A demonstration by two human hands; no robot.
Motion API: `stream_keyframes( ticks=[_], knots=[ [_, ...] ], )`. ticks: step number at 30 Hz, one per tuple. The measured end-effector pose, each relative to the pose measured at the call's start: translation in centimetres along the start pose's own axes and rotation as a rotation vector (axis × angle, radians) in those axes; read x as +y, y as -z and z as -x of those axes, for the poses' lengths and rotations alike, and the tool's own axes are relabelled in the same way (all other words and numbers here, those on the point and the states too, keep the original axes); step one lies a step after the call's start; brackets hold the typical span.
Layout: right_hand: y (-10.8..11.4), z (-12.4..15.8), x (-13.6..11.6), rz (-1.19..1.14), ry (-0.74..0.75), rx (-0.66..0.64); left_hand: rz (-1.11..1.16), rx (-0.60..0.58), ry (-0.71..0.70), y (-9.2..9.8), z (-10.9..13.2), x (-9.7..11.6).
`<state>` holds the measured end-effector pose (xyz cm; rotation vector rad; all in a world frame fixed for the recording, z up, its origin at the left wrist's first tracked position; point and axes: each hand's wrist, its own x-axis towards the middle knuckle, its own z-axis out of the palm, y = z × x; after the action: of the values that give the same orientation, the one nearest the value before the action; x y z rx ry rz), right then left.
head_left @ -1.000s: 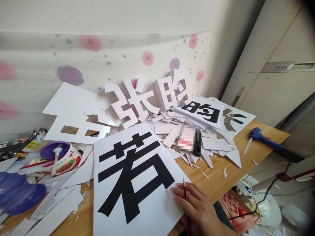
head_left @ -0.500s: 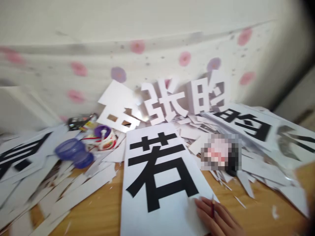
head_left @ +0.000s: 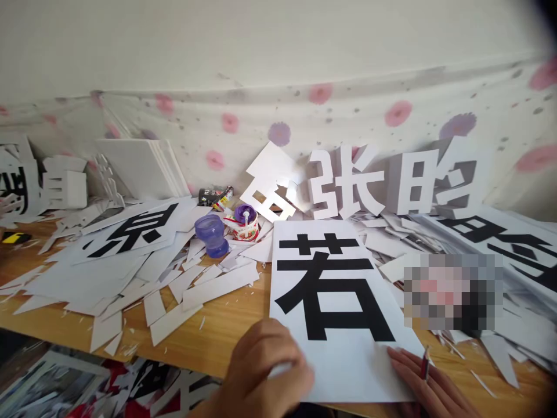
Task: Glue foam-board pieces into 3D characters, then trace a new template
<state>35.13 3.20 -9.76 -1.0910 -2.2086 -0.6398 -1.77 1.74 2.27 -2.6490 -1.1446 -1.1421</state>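
Note:
A white sheet (head_left: 343, 368) printed with a large black character lies on the wooden table before me. My right hand (head_left: 418, 380) rests on its lower right edge, fingers stretched out. Tucked between those fingers is a dark red pencil (head_left: 425, 364), its tip pointing up. Over the sheet's lower left edge, my left hand (head_left: 265, 368) is curled, thumb and forefinger brought together. Whether anything tiny is in that pinch is hidden.
White paper offcuts (head_left: 174, 296) litter the table (head_left: 235, 316) on both sides. Behind the sheet stand white cut-out characters (head_left: 348, 183). A purple cup (head_left: 212, 235) and a red-white tub (head_left: 246, 229) sit left of it; boards (head_left: 134, 165) lean against the wall.
The view has swung to the left, bringing more of the table into sight. My left hand has come in over the sheet's lower left. My right hand stays on the sheet with the pencil.

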Motion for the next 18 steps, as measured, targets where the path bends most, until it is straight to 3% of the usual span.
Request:
stream_keyframes(
  ticks=[4, 8, 11, 14, 18],
  knots=[
    [0.3, -0.8, -0.6, 0.020, -0.018, 0.001, -0.055, -0.148, -0.155, -5.3, 1.1, -2.1],
    [0.1, -0.7, -0.9, 0.027, -0.040, 0.003, -0.093, -0.129, -0.172, -8.5, 4.4, -3.4],
    [-0.2, -0.2, -0.8, 0.018, -0.054, 0.009, -0.088, -0.121, -0.151, -8.6, 4.9, -3.5],
    [-0.5, 0.2, -0.7, 0.008, -0.050, 0.013, -0.070, -0.068, -0.187, -7.5, 3.8, -3.2],
    [-0.5, 0.1, -0.6, 0.008, -0.032, 0.019, -0.078, -0.154, -0.200, -5.9, 2.6, -2.8]
  ],
)
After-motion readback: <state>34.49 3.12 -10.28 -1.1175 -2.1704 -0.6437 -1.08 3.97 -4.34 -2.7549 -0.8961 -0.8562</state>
